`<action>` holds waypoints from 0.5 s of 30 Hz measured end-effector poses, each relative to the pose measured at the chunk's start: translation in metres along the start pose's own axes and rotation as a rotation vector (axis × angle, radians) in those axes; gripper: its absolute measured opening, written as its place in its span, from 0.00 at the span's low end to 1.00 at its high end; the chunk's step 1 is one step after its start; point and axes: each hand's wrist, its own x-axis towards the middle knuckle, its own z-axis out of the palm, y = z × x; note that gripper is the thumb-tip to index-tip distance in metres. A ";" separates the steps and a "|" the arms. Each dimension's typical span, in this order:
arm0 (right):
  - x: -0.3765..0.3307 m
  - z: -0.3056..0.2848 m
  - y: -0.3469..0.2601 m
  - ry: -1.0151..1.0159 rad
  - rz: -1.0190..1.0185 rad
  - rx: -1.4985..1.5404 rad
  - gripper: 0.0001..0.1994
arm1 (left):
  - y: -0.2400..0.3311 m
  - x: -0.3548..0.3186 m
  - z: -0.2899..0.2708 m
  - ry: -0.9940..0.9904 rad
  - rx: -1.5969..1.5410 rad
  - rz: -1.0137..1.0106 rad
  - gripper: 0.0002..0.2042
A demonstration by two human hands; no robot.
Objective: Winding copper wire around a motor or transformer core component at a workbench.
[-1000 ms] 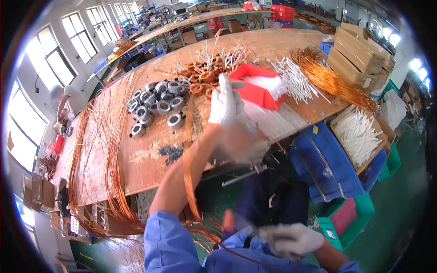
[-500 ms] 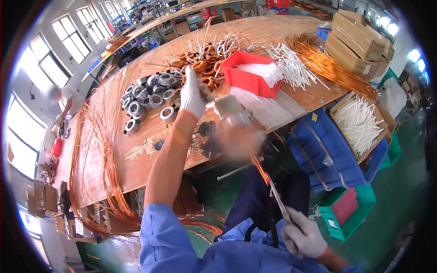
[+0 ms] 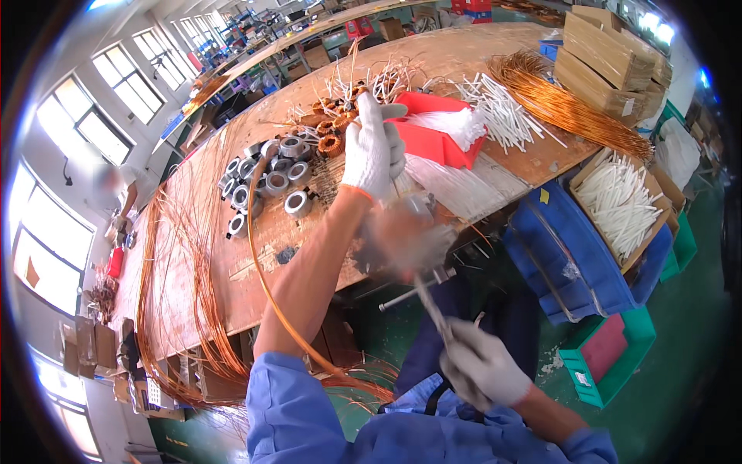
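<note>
My left hand (image 3: 373,151), in a white glove, is raised over the table beside the red bin (image 3: 437,143). Its thumb points up and other fingers curl in; what they hold, if anything, I cannot make out. Copper-wound ring coils (image 3: 331,145) with white-sleeved ends lie just beyond it. My gloved right hand (image 3: 483,363) is closed around a long, thin grey bar-like tool (image 3: 431,305) low over my lap. The tool's upper end reaches a rounded, blurred thing (image 3: 410,236) at the table edge. A thick copper-coloured wire (image 3: 270,298) curves past my left forearm.
Grey rings (image 3: 297,203) lie left of the coils. Long copper wires (image 3: 205,309) hang over the left edge. White tubes (image 3: 502,112) and a copper wire bundle (image 3: 568,97) lie right, near cardboard boxes (image 3: 607,58). Blue crates (image 3: 553,263) and a green bin (image 3: 641,348) stand right.
My left hand has moved right, towards the red bin. My right hand has shifted left and up with the tool. The thick wire now arcs across by my left forearm.
</note>
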 end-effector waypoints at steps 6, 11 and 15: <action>0.105 0.025 -0.051 0.242 -0.135 0.143 0.20 | -0.072 0.044 -0.020 0.134 0.015 -0.027 0.34; -0.012 0.003 -0.017 0.178 -0.006 -0.044 0.23 | -0.057 0.039 -0.037 0.126 0.183 -0.093 0.32; -0.155 -0.048 0.063 0.034 0.222 0.082 0.14 | -0.042 -0.039 -0.037 0.488 0.563 0.538 0.27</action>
